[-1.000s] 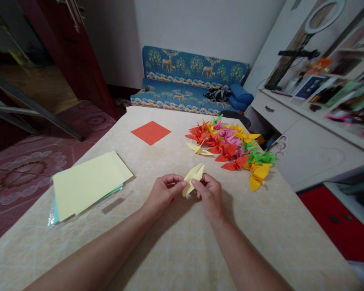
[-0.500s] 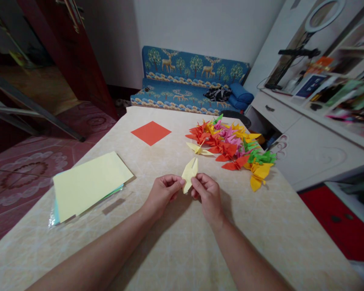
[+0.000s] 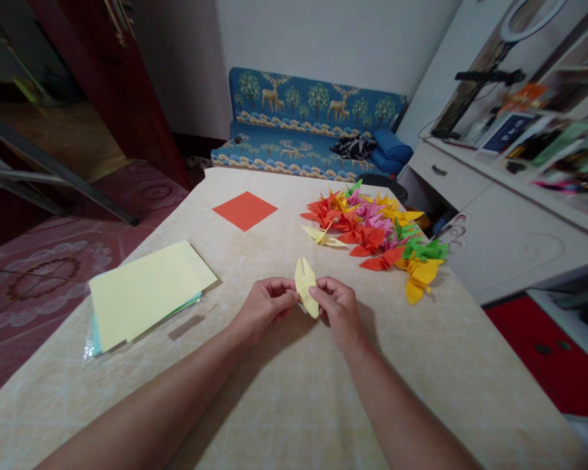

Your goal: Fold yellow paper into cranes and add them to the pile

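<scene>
Pinching the folded pale-yellow paper (image 3: 306,283) from both sides, the left hand (image 3: 268,303) and the right hand (image 3: 342,312) held it between them at the middle of the table (image 3: 294,424), slit end pointing far, other tip pointing near. The left fingers were closed narrowly on its left edge; the right thumb lay on its front face, the fingers curled close behind. Whether the paper touched the tabletop could not be told. The likeliest trouble lay in the slit: had the hands pulled apart unevenly, the thin paper could have torn farther down from its end. Too hard a press from the right thumb could have set a crooked crease, and a slack left pinch could have let the layers slip out of line. A pale-yellow crane (image 3: 322,239) lay near, just beyond the right hand, where a careless reach might have crushed its wings. Farther right, the pile of coloured cranes (image 3: 368,239) crowded the table's right edge, so a nudge could have sent one over. On the left, the stack of pale-yellow sheets (image 3: 149,294) seemed to reach the left edge, and a knock could have tipped it. The red square (image 3: 245,211) lay flat and loose at the far left, easily shifted by a draught.
</scene>
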### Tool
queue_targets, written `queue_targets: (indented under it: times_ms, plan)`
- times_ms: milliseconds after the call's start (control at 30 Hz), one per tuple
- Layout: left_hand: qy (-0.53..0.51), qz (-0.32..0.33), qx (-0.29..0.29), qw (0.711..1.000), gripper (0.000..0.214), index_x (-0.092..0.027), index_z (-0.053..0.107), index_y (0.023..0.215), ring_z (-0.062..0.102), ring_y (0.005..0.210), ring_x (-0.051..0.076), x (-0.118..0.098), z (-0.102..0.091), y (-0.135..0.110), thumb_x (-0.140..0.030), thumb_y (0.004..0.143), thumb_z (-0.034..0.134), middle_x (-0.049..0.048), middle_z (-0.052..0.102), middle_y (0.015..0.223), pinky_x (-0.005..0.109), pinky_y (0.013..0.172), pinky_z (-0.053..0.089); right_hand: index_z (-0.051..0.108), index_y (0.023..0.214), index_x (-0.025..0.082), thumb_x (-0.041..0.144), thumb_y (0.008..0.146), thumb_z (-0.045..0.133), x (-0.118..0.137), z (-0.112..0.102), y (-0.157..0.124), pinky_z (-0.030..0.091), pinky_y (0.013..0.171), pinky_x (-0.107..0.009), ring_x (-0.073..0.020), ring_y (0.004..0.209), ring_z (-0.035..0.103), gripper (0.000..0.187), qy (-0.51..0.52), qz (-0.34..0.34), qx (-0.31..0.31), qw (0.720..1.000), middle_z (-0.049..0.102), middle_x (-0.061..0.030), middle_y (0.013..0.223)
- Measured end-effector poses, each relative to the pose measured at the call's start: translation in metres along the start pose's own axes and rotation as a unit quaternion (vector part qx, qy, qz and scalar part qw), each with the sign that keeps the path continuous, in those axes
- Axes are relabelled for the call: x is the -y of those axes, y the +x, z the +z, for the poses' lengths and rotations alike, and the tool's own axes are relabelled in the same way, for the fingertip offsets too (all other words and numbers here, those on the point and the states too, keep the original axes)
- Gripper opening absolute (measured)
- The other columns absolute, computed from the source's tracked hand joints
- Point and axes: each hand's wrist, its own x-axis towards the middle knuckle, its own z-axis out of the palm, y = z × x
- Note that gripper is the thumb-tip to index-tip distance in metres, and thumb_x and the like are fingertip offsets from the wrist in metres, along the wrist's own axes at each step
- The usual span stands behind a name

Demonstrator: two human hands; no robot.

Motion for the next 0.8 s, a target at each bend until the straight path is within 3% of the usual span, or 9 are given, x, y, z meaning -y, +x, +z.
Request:
queue_targets:
  times_ms: [133, 233, 300, 367, 433, 567, 667, 800]
  plan:
    - [-0.006, 0.004, -0.015, 1.000, 0.024, -0.012, 0.066, 0.082, 0.035, 0.039, 0.003, 0.000, 0.000, -0.001, -0.032, 0.069, 0.072, -0.0053, 0.050, 0.046, 0.015, 0.038, 0.023, 0.058, 0.070, 0.016, 0.037, 0.077, 0.063, -0.001, 0.000, -0.001, 0.021, 0.038, -0.019, -0.0057, 0.040, 0.033, 0.023, -0.002, -0.010, 0.006, 1.000, 0.043, 0.0068, 0.048]
    - [-0.013, 0.003, -0.028, 1.000, 0.025, -0.012, 0.066, 0.082, 0.034, 0.038, 0.003, 0.000, -0.001, 0.000, -0.033, 0.070, 0.072, -0.0056, 0.048, 0.045, 0.015, 0.037, 0.021, 0.063, 0.083, 0.016, 0.038, 0.082, 0.060, -0.003, -0.004, 0.000, 0.028, 0.042, -0.018, -0.0073, 0.045, 0.040, 0.022, 0.003, -0.030, -0.008, 1.000, 0.049, 0.0045, 0.054]
    - [-0.022, 0.001, -0.036, 0.999, 0.026, -0.012, 0.066, 0.081, 0.034, 0.038, 0.003, -0.001, -0.001, 0.000, -0.034, 0.068, 0.073, -0.0058, 0.048, 0.044, 0.016, 0.037, 0.020, 0.065, 0.097, 0.018, 0.032, 0.081, 0.061, -0.002, -0.009, 0.001, 0.037, 0.049, -0.019, -0.0092, 0.056, 0.050, 0.021, -0.014, -0.074, -0.022, 0.997, 0.059, -0.0001, 0.073]
    - [-0.025, 0.003, -0.045, 0.999, 0.028, -0.012, 0.066, 0.081, 0.033, 0.038, 0.003, -0.001, 0.000, 0.000, -0.034, 0.067, 0.074, -0.0060, 0.047, 0.044, 0.016, 0.037, 0.020, 0.066, 0.102, 0.021, 0.025, 0.078, 0.063, 0.000, -0.014, 0.002, 0.043, 0.057, -0.021, -0.0120, 0.072, 0.056, 0.024, -0.050, -0.143, -0.016, 0.988, 0.060, -0.0043, 0.097]
    - [-0.024, 0.007, -0.056, 0.998, 0.029, -0.011, 0.066, 0.080, 0.033, 0.037, 0.003, -0.002, 0.001, 0.001, -0.035, 0.065, 0.074, -0.0062, 0.047, 0.043, 0.016, 0.037, 0.020, 0.068, 0.101, 0.023, 0.019, 0.076, 0.063, 0.001, -0.018, 0.002, 0.046, 0.061, -0.023, -0.0154, 0.085, 0.057, 0.026, -0.102, -0.214, -0.004, 0.972, 0.055, -0.0059, 0.109]
    - [-0.025, 0.014, -0.081, 0.996, 0.028, -0.012, 0.067, 0.078, 0.032, 0.036, 0.003, -0.001, 0.003, 0.001, -0.034, 0.063, 0.075, -0.0067, 0.047, 0.043, 0.016, 0.037, 0.021, 0.070, 0.099, 0.026, 0.012, 0.072, 0.065, 0.001, -0.017, 0.002, 0.050, 0.073, -0.031, -0.0199, 0.098, 0.054, 0.031, -0.217, -0.309, -0.037, 0.925, 0.052, -0.0061, 0.109]
    - [-0.021, 0.019, -0.096, 0.995, 0.027, -0.012, 0.067, 0.076, 0.033, 0.036, 0.003, -0.001, 0.005, 0.000, -0.034, 0.061, 0.075, -0.0062, 0.049, 0.044, 0.016, 0.038, 0.022, 0.071, 0.095, 0.027, 0.008, 0.071, 0.066, 0.000, -0.014, 0.002, 0.048, 0.079, -0.036, -0.0211, 0.097, 0.053, 0.031, -0.289, -0.367, -0.079, 0.881, 0.053, -0.0054, 0.104]
    - [0.009, 0.031, -0.104, 0.994, 0.023, -0.012, 0.067, 0.075, 0.036, 0.037, 0.003, 0.000, 0.006, 0.000, -0.031, 0.063, 0.073, -0.0045, 0.053, 0.048, 0.016, 0.038, 0.024, 0.071, 0.091, 0.027, 0.004, 0.073, 0.062, 0.004, -0.010, 0.000, 0.047, 0.079, -0.038, -0.0211, 0.093, 0.051, 0.031, -0.359, -0.404, -0.085, 0.837, 0.055, -0.0050, 0.096]
